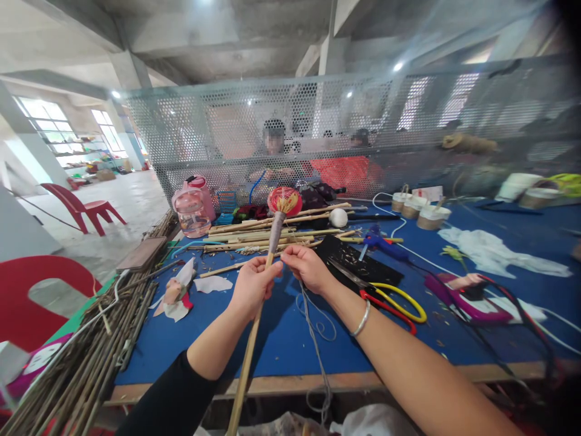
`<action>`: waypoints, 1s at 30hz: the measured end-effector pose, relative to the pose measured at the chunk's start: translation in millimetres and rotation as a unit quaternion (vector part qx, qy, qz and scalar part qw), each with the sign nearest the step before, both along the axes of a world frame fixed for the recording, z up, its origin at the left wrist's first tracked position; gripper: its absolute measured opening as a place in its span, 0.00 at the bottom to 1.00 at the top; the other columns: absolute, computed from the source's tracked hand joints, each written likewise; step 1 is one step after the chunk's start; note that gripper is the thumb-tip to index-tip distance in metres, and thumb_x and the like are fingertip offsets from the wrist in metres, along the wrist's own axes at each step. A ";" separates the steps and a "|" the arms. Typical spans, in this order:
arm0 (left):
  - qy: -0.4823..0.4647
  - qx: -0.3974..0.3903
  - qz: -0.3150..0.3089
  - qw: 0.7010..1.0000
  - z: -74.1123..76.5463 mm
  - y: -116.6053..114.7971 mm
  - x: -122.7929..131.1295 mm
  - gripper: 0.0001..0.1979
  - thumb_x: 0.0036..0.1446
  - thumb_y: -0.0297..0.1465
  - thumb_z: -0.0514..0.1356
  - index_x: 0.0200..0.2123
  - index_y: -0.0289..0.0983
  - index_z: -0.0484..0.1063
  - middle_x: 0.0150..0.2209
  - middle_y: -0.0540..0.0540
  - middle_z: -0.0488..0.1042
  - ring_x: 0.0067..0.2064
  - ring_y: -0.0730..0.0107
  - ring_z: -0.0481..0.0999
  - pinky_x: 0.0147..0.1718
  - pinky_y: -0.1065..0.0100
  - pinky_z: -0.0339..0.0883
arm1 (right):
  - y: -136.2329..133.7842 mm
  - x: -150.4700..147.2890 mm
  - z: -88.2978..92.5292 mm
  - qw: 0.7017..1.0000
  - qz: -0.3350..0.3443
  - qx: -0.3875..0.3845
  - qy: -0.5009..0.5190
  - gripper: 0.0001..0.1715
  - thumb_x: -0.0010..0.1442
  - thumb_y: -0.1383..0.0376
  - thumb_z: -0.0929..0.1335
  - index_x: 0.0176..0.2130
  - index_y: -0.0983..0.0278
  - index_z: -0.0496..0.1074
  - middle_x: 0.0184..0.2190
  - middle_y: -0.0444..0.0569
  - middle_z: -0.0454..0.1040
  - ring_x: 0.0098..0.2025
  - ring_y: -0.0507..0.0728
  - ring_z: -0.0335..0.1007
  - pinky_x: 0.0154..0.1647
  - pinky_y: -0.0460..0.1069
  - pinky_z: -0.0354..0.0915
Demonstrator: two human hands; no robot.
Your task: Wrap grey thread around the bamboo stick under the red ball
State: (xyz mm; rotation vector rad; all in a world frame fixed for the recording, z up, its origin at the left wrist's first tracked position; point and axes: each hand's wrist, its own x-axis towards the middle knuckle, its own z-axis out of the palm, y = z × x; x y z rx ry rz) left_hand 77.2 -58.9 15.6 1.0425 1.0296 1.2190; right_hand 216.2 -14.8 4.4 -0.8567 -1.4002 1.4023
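My left hand [253, 284] is closed around a long bamboo stick [249, 357] that rises from below the table edge. The stick's top carries a grey wrapped neck [275, 233] and a round red and yellow head [284, 201]. My right hand [305, 266] pinches a thin grey cord [314, 330] right beside the stick, just below the wrapped neck. The cord hangs down in loops over the blue tabletop [281, 345] and past its front edge. A silver bangle [362, 319] sits on my right wrist.
Bamboo sticks [263, 233] lie across the table's far side, a bundle of thin canes [91, 357] at the left edge. Red-and-yellow-handled scissors [390, 298], a blue glue gun [379, 241], a white ball [338, 217], a pink jug [193, 209] and tubs [420, 212] stand around. People sit behind a mesh screen [318, 121].
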 end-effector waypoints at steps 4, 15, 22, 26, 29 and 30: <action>0.004 -0.001 0.033 0.999 -1.6 1.8 0.9 0.20 0.41 0.41 0.66 0.30 0.34 0.65 0.21 0.51 0.71 0.13 0.85 0.57 0.10 0.78 0.47 | 1.3 0.5 -3.5 1.000 -0.009 0.014 -0.007 0.17 0.48 0.55 0.70 0.25 0.64 0.64 0.13 0.35 0.54 0.15 0.45 0.42 0.16 0.44 0.40; -0.029 -0.002 -0.008 1.000 2.2 -0.2 0.1 0.20 0.47 0.46 0.60 0.32 0.34 0.68 0.18 0.54 0.63 0.15 0.82 0.57 0.10 0.79 0.49 | 1.9 2.7 0.2 0.999 -0.035 0.027 -0.003 0.16 0.47 0.55 0.70 0.25 0.63 0.64 0.14 0.36 0.54 0.16 0.46 0.43 0.17 0.45 0.41; -0.029 0.007 -0.017 0.999 -2.1 0.5 0.0 0.19 0.44 0.44 0.64 0.31 0.36 0.64 0.17 0.55 0.64 0.13 0.84 0.54 0.10 0.79 0.45 | 2.9 7.2 2.5 0.998 -0.039 0.053 -0.018 0.15 0.49 0.55 0.69 0.25 0.63 0.64 0.14 0.37 0.53 0.16 0.46 0.43 0.17 0.45 0.42; -0.027 0.028 -0.022 0.999 -5.0 1.2 2.8 0.17 0.45 0.42 0.63 0.28 0.36 0.62 0.17 0.55 0.65 0.12 0.85 0.53 0.09 0.79 0.46 | 6.5 10.6 2.9 0.996 -0.050 0.074 -0.028 0.15 0.50 0.55 0.69 0.26 0.63 0.65 0.15 0.37 0.53 0.17 0.46 0.44 0.18 0.45 0.42; -0.030 0.035 -0.029 0.999 -6.1 0.9 4.5 0.17 0.46 0.42 0.63 0.28 0.36 0.62 0.17 0.55 0.66 0.12 0.85 0.53 0.09 0.79 0.47 | 7.9 12.1 4.8 0.993 -0.065 0.095 -0.032 0.15 0.51 0.55 0.69 0.27 0.63 0.65 0.15 0.37 0.53 0.17 0.47 0.44 0.18 0.45 0.43; -0.028 0.035 -0.032 0.998 -6.4 0.8 4.8 0.17 0.46 0.41 0.63 0.27 0.36 0.61 0.17 0.55 0.66 0.12 0.85 0.53 0.09 0.79 0.47 | 8.0 12.6 6.1 0.991 -0.074 0.103 -0.034 0.15 0.51 0.55 0.69 0.27 0.63 0.65 0.15 0.37 0.54 0.17 0.47 0.44 0.18 0.45 0.43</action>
